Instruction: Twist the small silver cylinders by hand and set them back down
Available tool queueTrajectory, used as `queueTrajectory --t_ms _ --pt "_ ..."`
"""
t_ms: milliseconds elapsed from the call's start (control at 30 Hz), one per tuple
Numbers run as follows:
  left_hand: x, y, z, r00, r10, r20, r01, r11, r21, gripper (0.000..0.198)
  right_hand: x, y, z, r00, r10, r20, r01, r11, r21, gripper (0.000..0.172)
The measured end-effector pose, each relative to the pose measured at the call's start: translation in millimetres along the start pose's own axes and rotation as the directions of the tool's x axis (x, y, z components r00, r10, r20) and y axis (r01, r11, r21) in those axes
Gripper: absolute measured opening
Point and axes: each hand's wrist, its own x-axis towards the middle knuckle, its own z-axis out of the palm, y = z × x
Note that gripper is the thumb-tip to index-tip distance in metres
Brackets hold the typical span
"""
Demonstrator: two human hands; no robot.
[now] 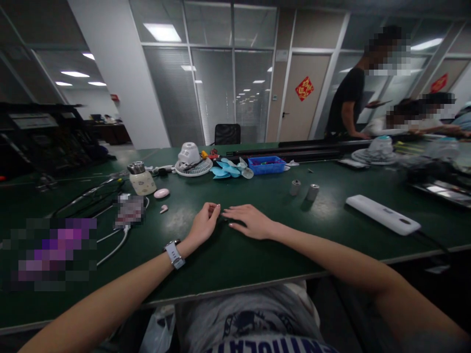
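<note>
Both my hands rest on the dark green table (228, 255) close in front of me, fingertips almost meeting. My left hand (203, 223), with a watch on its wrist, has its fingers curled inward; whether anything is in them I cannot make out. My right hand (249, 220) lies flat, palm down, fingers stretched toward the left hand, holding nothing. Nearest objects are a small pink piece (164, 209) and a pink oval (161, 193) to the left.
A white fan housing (191, 161), light blue fan blades (230, 169), a blue tray (266, 164) and a patterned cup (142, 180) stand farther back. Two small grey cylinders (303, 189) and a white power strip (382, 214) lie at right. Cables run at left. Other people work at back right.
</note>
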Motion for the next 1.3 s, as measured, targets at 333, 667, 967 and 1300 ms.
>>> queueTrajectory --t_ms 333,667,967,1300 --pt "-3.5 6.7 -2.5 1.0 -0.003 0.0 0.003 1.0 0.025 0.045 -3.5 24.9 -20.8 0.992 0.118 -0.032 -0.121 0.989 -0.089 0.026" --pt "0.8 -3.3 1.1 1.0 0.003 0.007 -0.003 1.0 -0.005 0.048 -106.0 123.7 -147.1 0.349 0.833 -0.429 -0.937 0.292 -0.193 0.028" --pt "-0.4 -3.1 -0.7 1.0 0.013 0.013 -0.013 1.0 0.001 0.051 -113.6 142.9 -139.5 0.326 0.847 -0.42 -0.945 0.285 -0.158 0.026" --pt "1.2 -5.7 0.4 1.0 0.03 0.001 -0.03 1.0 -0.004 0.052 -111.8 138.8 -138.7 0.359 0.861 -0.361 -0.931 0.304 -0.2 0.024"
